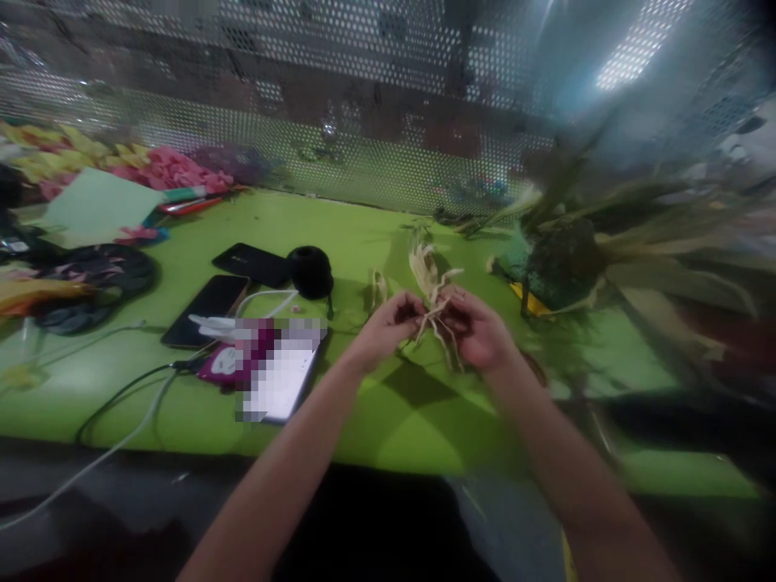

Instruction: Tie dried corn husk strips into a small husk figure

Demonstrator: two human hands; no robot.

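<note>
Both forearms reach over the green table (394, 420) — the left hand (388, 327) and right hand (478, 331) pinch a bundle of dry straw-like strips (433, 295) between them, held just above the tabletop.

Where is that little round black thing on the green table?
In the head view, the round black object sits on the green table, left of centre, just right of a black phone and left of the left hand, near the perforated wall.

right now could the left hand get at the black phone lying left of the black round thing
Probably yes: the left hand shares dried husk strips with the right hand, but bare green table lies between it and the black phone.
</note>
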